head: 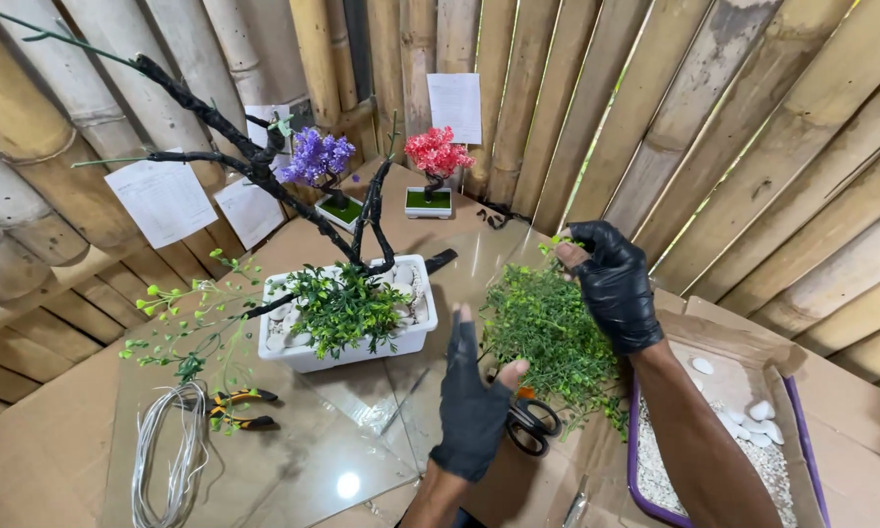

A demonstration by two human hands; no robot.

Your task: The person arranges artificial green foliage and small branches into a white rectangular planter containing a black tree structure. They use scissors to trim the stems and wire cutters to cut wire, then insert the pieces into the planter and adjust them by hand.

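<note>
**Greenery held between two gloved hands**

A white planter [352,342] is filled with pale stones, a dark branched trunk and green foliage. The left hand [474,401] is spread open beside a green sprig bundle [547,337], pinched at its top by the right hand [611,284]. White pebbles are held in a purple-rimmed box [733,440].

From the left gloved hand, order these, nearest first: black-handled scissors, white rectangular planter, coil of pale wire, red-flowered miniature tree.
1. Black-handled scissors, just right of the left hand.
2. White rectangular planter, up-left.
3. Coil of pale wire, far left.
4. Red-flowered miniature tree, at the back wall.
</note>
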